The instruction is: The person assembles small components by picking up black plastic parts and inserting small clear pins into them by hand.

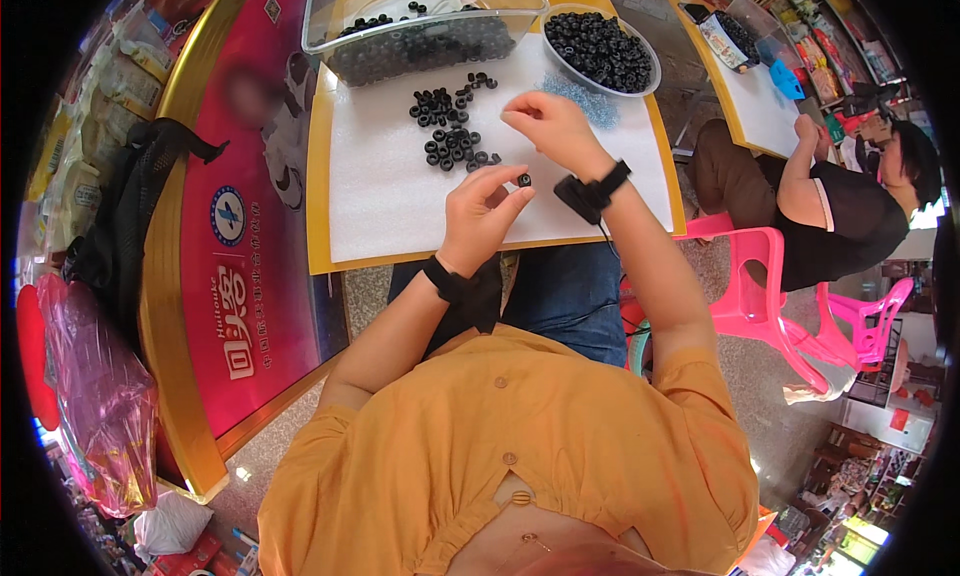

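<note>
One black ring held — apparently the fitting step.
The left hand (478,216) pinches a black ring (524,180) over the white tabletop (390,216); the right hand's (556,128) thumb and finger meet near the bluish clear pieces (590,104) — whether they grip one, I cannot tell. Next probably calls for a steady ring and careful right-hand aim at its opening.

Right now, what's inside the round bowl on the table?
Small black ring-shaped pieces fill the round bowl. Only the top layer shows clearly; pieces below it and the bowl's floor are covered, so anything deeper can't be seen.
</note>
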Demonstrator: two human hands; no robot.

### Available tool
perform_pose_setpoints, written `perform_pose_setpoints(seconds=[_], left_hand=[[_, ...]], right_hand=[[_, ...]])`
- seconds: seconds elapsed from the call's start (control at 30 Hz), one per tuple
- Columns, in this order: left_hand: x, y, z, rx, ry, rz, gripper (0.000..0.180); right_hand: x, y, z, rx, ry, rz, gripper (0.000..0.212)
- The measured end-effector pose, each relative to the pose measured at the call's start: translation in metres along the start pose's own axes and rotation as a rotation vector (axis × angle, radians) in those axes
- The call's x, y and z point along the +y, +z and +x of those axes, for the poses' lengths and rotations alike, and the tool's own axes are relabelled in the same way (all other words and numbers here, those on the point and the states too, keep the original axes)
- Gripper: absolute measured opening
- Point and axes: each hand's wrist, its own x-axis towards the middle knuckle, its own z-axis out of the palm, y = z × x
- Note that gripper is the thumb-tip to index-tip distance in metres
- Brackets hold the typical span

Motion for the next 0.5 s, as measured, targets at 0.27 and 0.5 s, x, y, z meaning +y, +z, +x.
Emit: perform_pose_setpoints(seconds=[0.27,0.5], left_hand=[[0.001,0.000,0.000,-0.037,-0.021,-0.050,0.027],[0.006,-0.002,0.000,-0.032,-0.035,-0.047,0.028]], right_hand=[[0.002,0.030,0.064,0.036,-0.157,-0.355,0.023],[-0.006,0.033,0.067,0.010,-0.181,-0.332,0.022]])
